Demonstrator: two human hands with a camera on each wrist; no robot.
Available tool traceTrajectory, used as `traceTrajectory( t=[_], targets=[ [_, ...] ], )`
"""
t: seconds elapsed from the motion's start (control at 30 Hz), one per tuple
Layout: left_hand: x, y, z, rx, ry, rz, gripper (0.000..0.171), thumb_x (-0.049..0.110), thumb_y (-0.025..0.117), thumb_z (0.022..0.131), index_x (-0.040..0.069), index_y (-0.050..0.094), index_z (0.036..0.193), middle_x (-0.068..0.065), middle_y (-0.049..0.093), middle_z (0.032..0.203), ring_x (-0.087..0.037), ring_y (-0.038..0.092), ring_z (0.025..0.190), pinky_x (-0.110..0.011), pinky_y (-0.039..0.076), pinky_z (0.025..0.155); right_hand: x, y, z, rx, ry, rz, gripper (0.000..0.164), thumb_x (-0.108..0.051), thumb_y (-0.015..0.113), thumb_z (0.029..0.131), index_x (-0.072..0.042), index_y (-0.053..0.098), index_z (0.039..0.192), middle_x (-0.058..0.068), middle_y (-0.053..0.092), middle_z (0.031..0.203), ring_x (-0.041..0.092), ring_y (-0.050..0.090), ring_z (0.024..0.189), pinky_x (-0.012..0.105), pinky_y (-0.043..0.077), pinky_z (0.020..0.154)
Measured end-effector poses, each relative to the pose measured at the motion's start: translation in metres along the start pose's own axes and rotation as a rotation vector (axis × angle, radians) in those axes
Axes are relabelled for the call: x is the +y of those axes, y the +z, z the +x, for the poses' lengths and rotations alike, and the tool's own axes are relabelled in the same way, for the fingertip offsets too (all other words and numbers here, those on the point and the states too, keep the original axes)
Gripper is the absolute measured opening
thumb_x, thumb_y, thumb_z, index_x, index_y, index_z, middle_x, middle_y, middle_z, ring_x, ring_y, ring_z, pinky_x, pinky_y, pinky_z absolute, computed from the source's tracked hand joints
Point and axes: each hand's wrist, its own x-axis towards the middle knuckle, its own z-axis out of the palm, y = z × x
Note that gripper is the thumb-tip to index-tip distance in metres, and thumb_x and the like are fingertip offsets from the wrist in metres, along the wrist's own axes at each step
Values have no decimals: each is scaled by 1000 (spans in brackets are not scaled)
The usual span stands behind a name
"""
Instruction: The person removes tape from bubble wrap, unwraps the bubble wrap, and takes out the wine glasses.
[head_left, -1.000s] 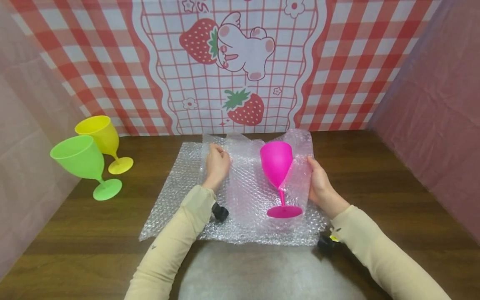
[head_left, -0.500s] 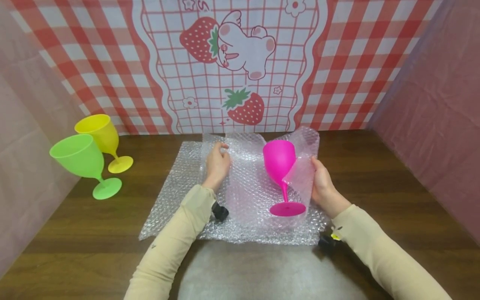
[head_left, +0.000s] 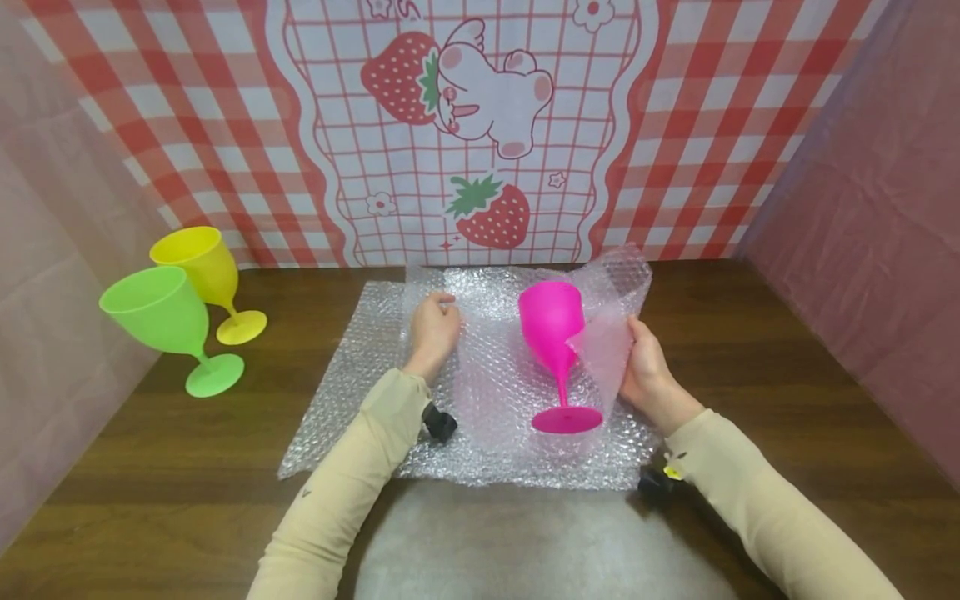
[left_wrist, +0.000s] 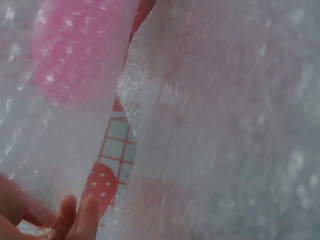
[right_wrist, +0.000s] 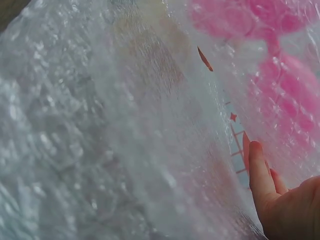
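A magenta plastic goblet (head_left: 551,321) lies on a raised piece of bubble wrap (head_left: 487,367), with its bowl toward the back and its foot toward the person. At that wrap's left edge, my left hand (head_left: 433,335) has its fingers bent in and pinches the plastic; the left wrist view shows its fingertips (left_wrist: 65,217) at the edge. My right hand (head_left: 648,367) grips the right edge, where a flap overlaps the goblet's right side. Seen from the right wrist, the thumb (right_wrist: 257,170) lies along the wrap and the goblet shows blurred through it.
More bubble wrap (head_left: 330,417) lies flat on the dark wooden table (head_left: 757,375) beneath. At the left stand a green goblet (head_left: 161,312) and a yellow goblet (head_left: 198,262). A checkered strawberry cloth (head_left: 690,125) hangs behind, with pink cloth at both sides.
My right hand has shifted slightly right, and the wrap's right flap has risen and folded over the goblet's side. The goblet slid right, then back left. My left hand stays nearly still.
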Motion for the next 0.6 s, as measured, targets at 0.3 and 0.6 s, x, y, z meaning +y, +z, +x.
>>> traceTrajectory(
  t=[0.3,0.6],
  targets=[
    [-1,0,-1,9,4,26,33,8,44,81,4,62,110,-11,66,74,-19,54,61,-30,45,60,2,-7,4,-41,30,27,45,-35,15,99,-12,53,92,1,64,82,12,60,79,27,48,73],
    [-3,-1,-1,-25,-24,14,34,10,46,82,3,59,113,-12,69,85,-25,63,74,-34,50,69,-3,-8,0,-70,32,-102,29,-23,24,100,-2,35,116,4,68,91,17,65,88,34,52,80]
  ],
)
